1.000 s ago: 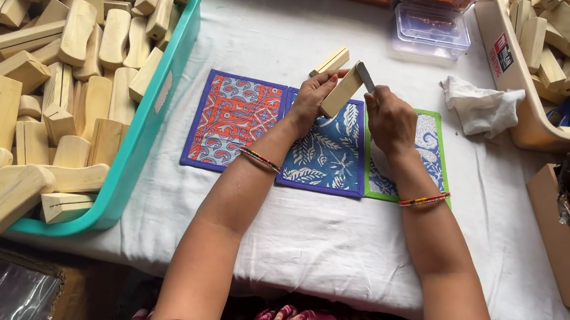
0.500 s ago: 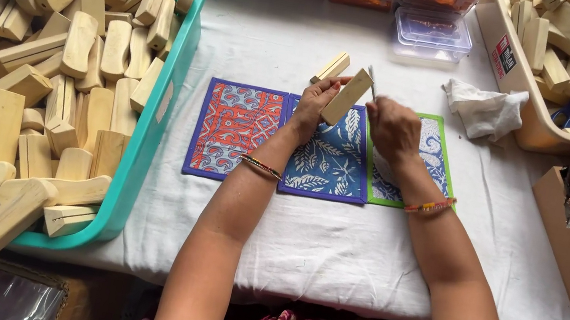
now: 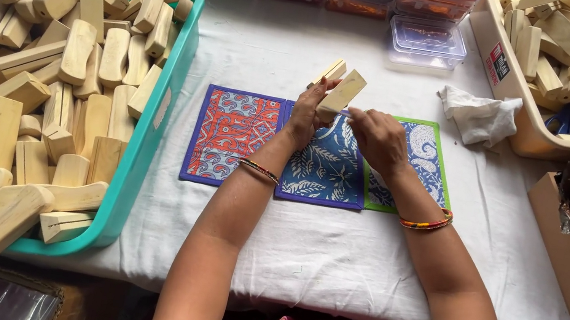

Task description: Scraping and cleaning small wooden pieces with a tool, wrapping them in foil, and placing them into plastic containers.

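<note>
White-clothed table, three patterned mats, both hands pinching one wooden block.

Both forearms bare, stretched forward, converging. Left hand raised, fingers curled in closed grip, bangle at wrist. Right hand just beside it, knuckles up, fingers pinched together, striped bangles at wrist.

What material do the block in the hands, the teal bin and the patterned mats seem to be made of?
Block in the left hand: pale bare wood, apparently unvarnished and matte. Teal bin: likely plastic, with smooth moulded walls. Patterned mats: probably printed fabric, flat with stitched-looking edges.
</note>
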